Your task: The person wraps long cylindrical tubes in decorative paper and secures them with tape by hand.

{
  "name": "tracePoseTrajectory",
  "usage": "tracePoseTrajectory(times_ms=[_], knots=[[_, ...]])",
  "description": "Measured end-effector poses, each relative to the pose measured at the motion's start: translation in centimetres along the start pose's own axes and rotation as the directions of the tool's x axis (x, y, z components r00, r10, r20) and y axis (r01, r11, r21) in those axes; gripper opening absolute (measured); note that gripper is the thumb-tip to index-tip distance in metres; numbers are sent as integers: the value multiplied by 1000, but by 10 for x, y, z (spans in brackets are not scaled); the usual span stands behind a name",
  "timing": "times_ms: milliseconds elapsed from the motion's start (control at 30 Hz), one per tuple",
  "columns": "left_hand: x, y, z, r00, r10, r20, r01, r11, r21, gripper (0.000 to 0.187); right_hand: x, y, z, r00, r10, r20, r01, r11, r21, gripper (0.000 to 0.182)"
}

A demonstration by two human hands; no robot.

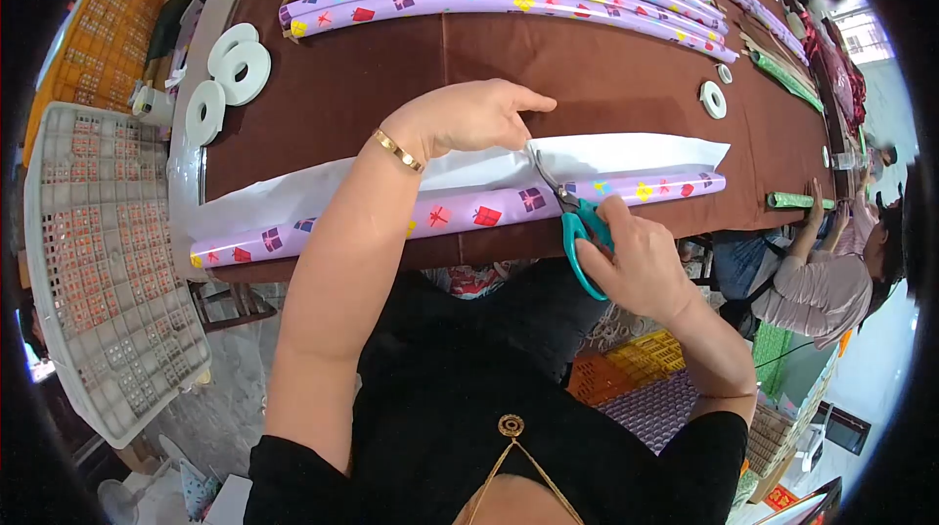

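scissors [568, 202] in right hand [644, 266] between three and four o'clock, fingers [624, 219] around teal handles [570, 249]; left hand [469, 119] at twelve, index finger [533, 100] outstretched, cannot tell about any pinch. apparently trimming beside purple roll [479, 216], stretched from nine to three; next, seemingly calls for steadying white sheet [626, 150] and snipping.

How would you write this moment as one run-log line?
Right hand: holds teal-handled scissors; blades: at white sheet; left hand: by blade tips, grip unclear; nearest purple roll: on brown cloth
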State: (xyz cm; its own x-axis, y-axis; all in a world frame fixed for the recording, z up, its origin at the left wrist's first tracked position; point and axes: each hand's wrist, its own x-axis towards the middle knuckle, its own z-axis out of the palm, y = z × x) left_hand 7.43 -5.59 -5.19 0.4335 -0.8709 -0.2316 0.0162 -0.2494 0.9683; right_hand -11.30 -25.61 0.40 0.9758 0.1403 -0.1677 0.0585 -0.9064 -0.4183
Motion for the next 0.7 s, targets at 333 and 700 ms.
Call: tracePoseTrajectory(times_ms=[333,700], knots=[[0,-1,1,1000,10,-14,-10,1000,-10,62,2,12,-1,999,25,31,-29,993,110,25],[-1,1,-4,1000,4,12,-4,1000,-12,58,10,44,-5,934,45,355,-289,681,673,13]])
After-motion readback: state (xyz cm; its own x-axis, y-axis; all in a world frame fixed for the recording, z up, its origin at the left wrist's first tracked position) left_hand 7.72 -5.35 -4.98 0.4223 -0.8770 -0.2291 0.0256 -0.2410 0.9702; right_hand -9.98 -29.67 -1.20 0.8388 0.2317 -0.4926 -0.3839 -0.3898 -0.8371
